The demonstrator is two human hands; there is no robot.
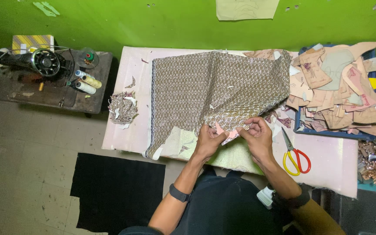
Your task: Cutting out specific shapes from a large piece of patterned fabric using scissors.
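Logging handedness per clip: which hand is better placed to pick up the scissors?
Right hand, probably: the red-and-yellow-handled scissors lie just beside it, while the left hand sits farther off, both gripping the patterned fabric.

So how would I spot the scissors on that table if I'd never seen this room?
Start at the pale pink table against the green wall. Look just right of the person's right hand, below the pile of tan paper patterns. The scissors lie flat there, the only thing with bright red and yellow loop handles.

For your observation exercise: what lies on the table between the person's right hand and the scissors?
In the head view, only bare pink table lies between the right hand and the scissors; nothing rests there.
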